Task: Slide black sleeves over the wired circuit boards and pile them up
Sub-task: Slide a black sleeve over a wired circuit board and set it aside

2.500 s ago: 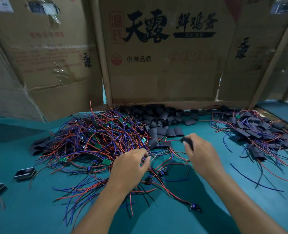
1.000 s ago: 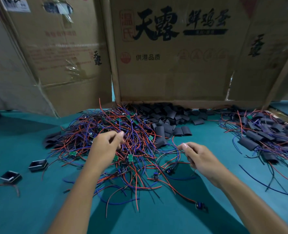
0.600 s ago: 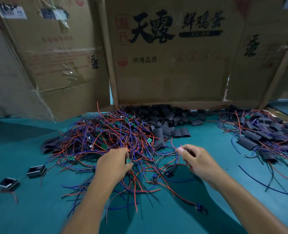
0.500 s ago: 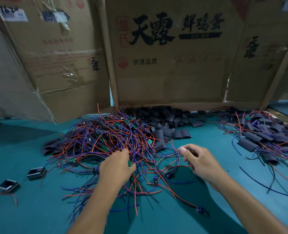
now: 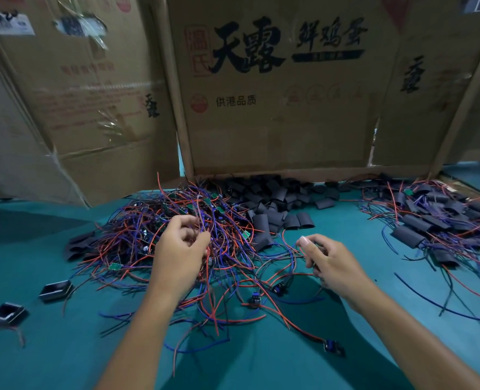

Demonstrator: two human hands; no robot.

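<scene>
Left hand (image 5: 177,257) risen, pinching wires (image 5: 205,220); right hand (image 5: 328,263) curled beside tangle edge

Two bare forearms reaching in from the near edge, converging toward the middle. Left hand (image 5: 178,256) raised further than the right, back toward the camera, wrist roughly straight, fingers curled inward with thumb and fingertips drawn together in a pinch. Right hand (image 5: 327,261) lower and to the right, well apart from the left, back also toward the camera, wrist bent slightly left. Thumb extended toward the left with the nail showing, remaining fingers curled under the palm. Whether anything sits inside that curl cannot be told. Both forearms bare, no sleeves visible.
</scene>
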